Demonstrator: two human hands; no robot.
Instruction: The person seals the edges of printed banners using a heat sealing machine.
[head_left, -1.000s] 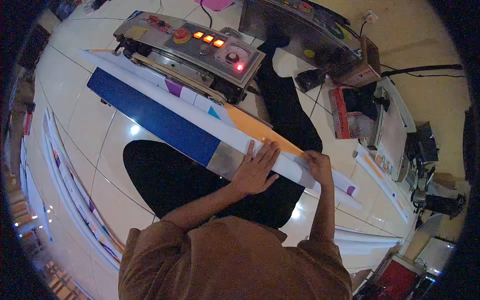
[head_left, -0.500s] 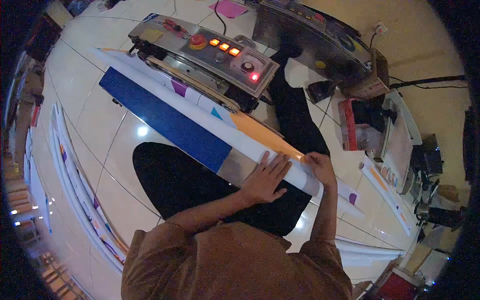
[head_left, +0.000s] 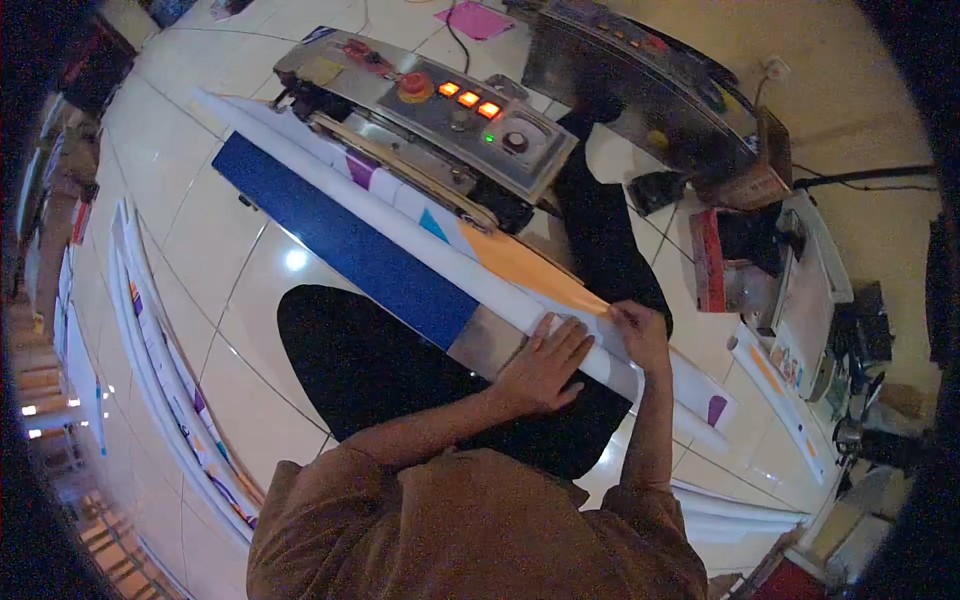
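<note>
A long white rolled sheet (head_left: 400, 228) with orange, purple and teal print lies diagonally along a machine (head_left: 430, 110) with lit orange buttons. My left hand (head_left: 547, 365) lies flat on the roll near its right end, fingers spread. To its right, my right hand (head_left: 640, 332) pinches the sheet's edge beside the orange print. Under the roll runs a blue panel (head_left: 345, 250) with a bare metal end (head_left: 485, 343), close to my left wrist.
A second machine (head_left: 640, 90) stands at the upper right, beside a red-edged box (head_left: 710, 260). More printed rolls lie on the tiled floor at the left (head_left: 165, 370) and at the right (head_left: 780, 400). A pink sheet (head_left: 474, 20) is at the top.
The whole view has shifted slightly, with the machine and roll now a little further right. The red light on the panel is off and a green one is lit. Both hands remain at the sheet.
</note>
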